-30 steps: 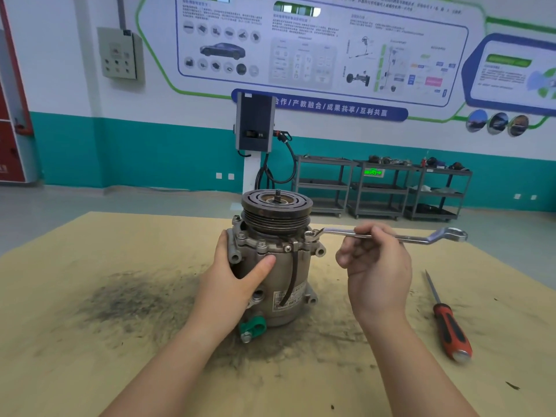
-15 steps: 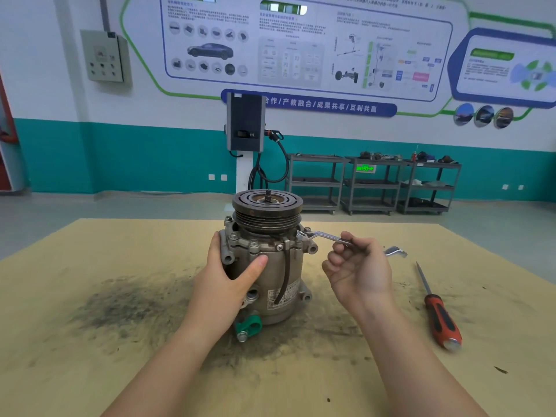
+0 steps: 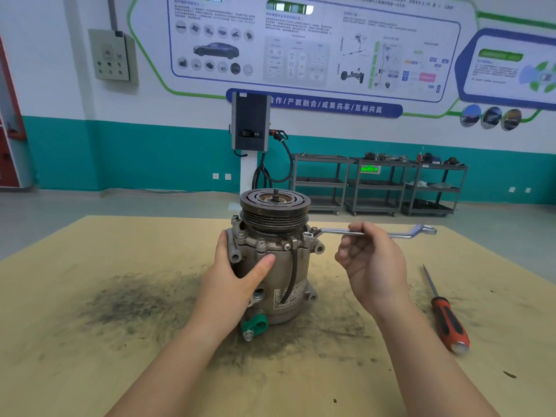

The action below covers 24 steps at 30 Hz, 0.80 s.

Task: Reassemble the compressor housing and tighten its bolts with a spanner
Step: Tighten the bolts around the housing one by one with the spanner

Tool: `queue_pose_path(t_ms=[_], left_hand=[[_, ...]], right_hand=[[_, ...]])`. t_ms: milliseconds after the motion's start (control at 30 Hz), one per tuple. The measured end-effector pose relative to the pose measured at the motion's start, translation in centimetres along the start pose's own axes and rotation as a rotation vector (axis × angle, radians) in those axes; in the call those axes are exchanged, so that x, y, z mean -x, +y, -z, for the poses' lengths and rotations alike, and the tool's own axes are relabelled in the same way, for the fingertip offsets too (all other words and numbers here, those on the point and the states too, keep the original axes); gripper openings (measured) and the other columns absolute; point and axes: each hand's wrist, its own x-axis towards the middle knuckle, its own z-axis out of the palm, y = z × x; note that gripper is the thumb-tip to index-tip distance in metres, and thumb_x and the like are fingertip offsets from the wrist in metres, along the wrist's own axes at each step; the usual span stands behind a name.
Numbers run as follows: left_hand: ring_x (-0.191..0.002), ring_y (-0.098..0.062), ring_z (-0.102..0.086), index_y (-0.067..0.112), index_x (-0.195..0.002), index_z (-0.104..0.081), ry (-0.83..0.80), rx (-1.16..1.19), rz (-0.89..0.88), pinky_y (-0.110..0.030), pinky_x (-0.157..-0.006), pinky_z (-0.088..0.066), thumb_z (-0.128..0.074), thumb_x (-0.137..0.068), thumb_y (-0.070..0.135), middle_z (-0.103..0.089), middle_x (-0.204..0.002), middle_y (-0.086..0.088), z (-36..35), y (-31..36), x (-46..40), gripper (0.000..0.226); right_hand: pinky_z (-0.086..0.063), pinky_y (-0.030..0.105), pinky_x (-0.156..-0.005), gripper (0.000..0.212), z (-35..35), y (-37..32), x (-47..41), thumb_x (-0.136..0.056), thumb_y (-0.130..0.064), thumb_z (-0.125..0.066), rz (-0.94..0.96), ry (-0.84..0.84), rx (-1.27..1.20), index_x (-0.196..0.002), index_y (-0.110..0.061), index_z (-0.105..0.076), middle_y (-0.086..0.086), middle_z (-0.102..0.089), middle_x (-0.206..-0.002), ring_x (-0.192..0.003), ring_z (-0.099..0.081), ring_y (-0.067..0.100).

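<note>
The grey compressor [image 3: 279, 275] stands upright in the middle of the table, its dark grooved pulley [image 3: 275, 210] on top and several bolts around the upper flange. My left hand [image 3: 237, 278] grips the housing's left side, thumb across the front. A silver ring spanner [image 3: 334, 233] sits with one ring end on a bolt [image 3: 307, 235] at the right of the flange and sticks out level to the right. My right hand [image 3: 371, 263] holds the spanner's shaft near its middle, fingers curled over it.
A red-and-black screwdriver [image 3: 445, 311] lies on the table to the right. The tan table top [image 3: 105, 371] carries a dark grime patch left of the compressor. A green clamp [image 3: 255, 325] sits at the compressor's base. Shelving carts [image 3: 376, 185] stand against the far wall.
The spanner swung towards me half a second ago and has now swung back out to the right, its ring end staying on the bolt. My left hand kept its hold.
</note>
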Motion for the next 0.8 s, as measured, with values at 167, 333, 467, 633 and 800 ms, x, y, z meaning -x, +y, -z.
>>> queue_pose_path(t_ms=[167, 333, 467, 633, 800], left_hand=[[-0.119, 0.0, -0.051, 0.037, -0.157, -0.014, -0.013, -0.004, -0.008, -0.006, -0.084, -0.037, -0.057, -0.059, 0.075, -0.052, -0.144, 0.016, -0.1, 0.0, 0.0, 0.114], [-0.091, 0.023, -0.053, 0.04, -0.156, -0.015, 0.002, 0.008, -0.017, 0.006, -0.062, -0.038, -0.056, -0.053, 0.084, -0.055, -0.13, 0.023, 0.0, -0.5, -0.4, 0.119], [-0.102, 0.011, -0.058, 0.063, -0.139, -0.024, 0.002, 0.067, -0.063, -0.012, -0.085, -0.043, -0.079, -0.079, 0.042, -0.052, -0.111, 0.036, -0.3, -2.4, -0.9, 0.084], [-0.101, 0.023, -0.056, 0.07, -0.13, -0.031, -0.002, 0.155, -0.028, -0.016, -0.087, -0.05, -0.076, -0.055, 0.075, -0.058, -0.107, 0.048, -0.3, -1.8, -0.8, 0.088], [-0.12, 0.009, -0.053, 0.037, -0.154, -0.025, -0.06, 0.208, -0.025, -0.008, -0.088, -0.043, -0.07, -0.06, 0.068, -0.053, -0.139, 0.021, 0.1, -0.9, -0.8, 0.11]], right_hand=[[-0.036, 0.027, -0.048, 0.04, -0.2, 0.7, 0.7, -0.087, -0.01, -0.042, 0.096, 0.042, -0.106, -0.052, -0.016, -0.061, 0.0, -0.049, -0.053, -0.05, -0.042, 0.017], [-0.035, 0.018, -0.051, 0.017, -1.5, 3.0, 4.5, -0.083, -0.023, -0.055, 0.764, -0.113, 0.592, -0.067, -0.018, -0.05, -0.004, -0.044, -0.06, -0.055, -0.041, 0.002], [-0.048, 0.024, -0.059, 0.01, -3.5, 4.2, 6.0, -0.085, -0.029, -0.066, 0.733, -0.355, 0.89, -0.092, -0.023, -0.066, -0.012, -0.06, -0.074, -0.066, -0.054, 0.003], [-0.045, 0.012, -0.07, 0.011, -3.0, 2.4, 5.5, -0.087, -0.02, -0.06, 0.857, -0.29, 0.895, -0.094, -0.018, -0.069, -0.017, -0.061, -0.083, -0.078, -0.057, -0.001], [-0.048, 0.02, -0.058, 0.021, -2.6, 0.6, 4.3, -0.098, -0.029, -0.045, 0.553, -0.052, 0.436, -0.086, -0.022, -0.06, -0.008, -0.063, -0.066, -0.06, -0.059, 0.007]])
